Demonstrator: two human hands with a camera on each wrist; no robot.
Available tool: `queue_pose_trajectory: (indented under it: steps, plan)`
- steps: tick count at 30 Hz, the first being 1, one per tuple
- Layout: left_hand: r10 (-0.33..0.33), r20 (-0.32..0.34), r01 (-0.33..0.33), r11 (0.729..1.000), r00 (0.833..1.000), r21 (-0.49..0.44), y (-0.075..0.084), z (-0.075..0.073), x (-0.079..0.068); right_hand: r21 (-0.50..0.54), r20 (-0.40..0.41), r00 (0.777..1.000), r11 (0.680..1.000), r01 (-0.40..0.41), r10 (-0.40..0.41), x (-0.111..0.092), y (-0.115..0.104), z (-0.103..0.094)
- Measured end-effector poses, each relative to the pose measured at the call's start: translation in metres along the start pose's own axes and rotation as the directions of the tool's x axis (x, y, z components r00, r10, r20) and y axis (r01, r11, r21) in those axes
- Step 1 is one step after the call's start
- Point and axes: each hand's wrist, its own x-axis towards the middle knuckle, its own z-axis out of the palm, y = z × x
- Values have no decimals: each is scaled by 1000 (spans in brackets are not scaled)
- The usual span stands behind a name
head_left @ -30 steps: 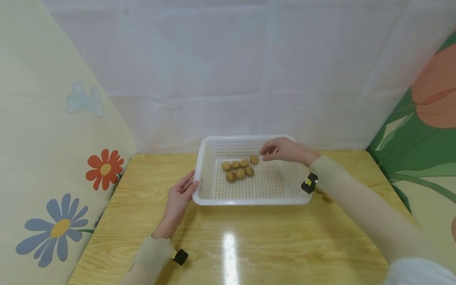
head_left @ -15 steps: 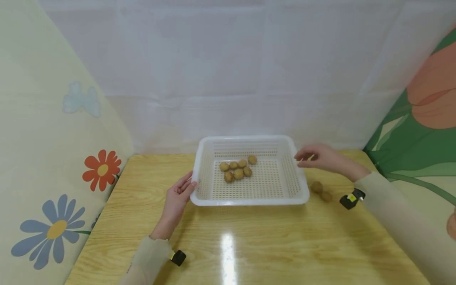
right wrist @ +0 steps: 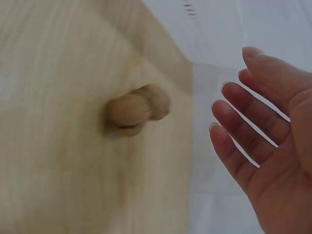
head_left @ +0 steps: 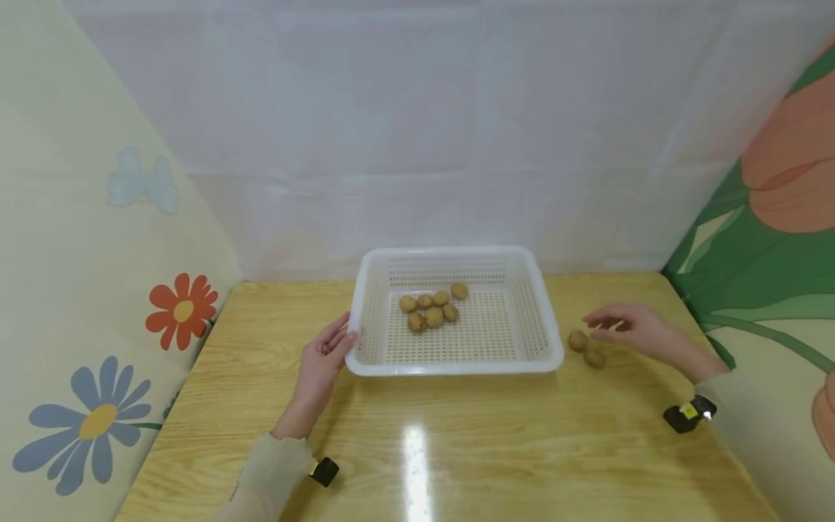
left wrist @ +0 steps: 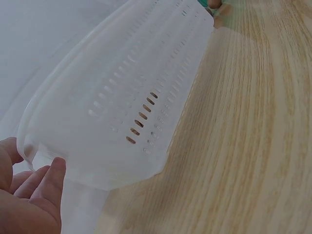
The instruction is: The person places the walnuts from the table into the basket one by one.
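My left hand (head_left: 317,366) grips the left rim of a white perforated plastic basket (head_left: 453,368), thumb on top and fingers below. In the left wrist view the fingertips hold the basket's edge, and its slotted outer wall (left wrist: 92,141) slants upward. Several walnuts (head_left: 433,317) lie grouped in the left half of the basket floor. Two more walnuts (head_left: 586,349) rest together on the table, right of the basket. Just above and beside that pair hovers my right hand (head_left: 636,335), holding nothing. Its fingers (right wrist: 243,131) are loosely extended and spread in the right wrist view, apart from the walnuts.
The wooden table (head_left: 496,449) runs up to a white cloth backdrop (head_left: 417,145). Flower-painted panels stand at left (head_left: 98,420) and right (head_left: 776,261). Each wrist carries a small black camera.
My right hand has left the space over the basket, passing its right rim and coming down beside the two table walnuts. The left hand keeps hold of the basket, which stays in place.
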Motion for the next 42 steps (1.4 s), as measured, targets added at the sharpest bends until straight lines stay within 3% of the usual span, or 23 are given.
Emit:
queue_pose_trajectory:
  steps: [8,14,21,31,42]
  plan:
    - [6,-12,-6,1000,1000,-12,0,0,0,20,-115,993,1000,-13,15,-29,35,29]
    - [8,-16,-8,1000,1000,-19,-1,-1,0,-1,-162,978,992,-130,128,-39,41,49]
    - [2,-8,-2,1000,1000,-12,-1,-2,0,32,-172,973,988,-150,153,-40,43,65]
    - [8,-9,-9,999,1000,-31,-2,-1,0,26,-149,966,978,-208,210,-34,40,67]
    - [11,-9,-11,999,1000,-41,-2,-1,1,5,-164,965,978,-207,205,-39,39,61]
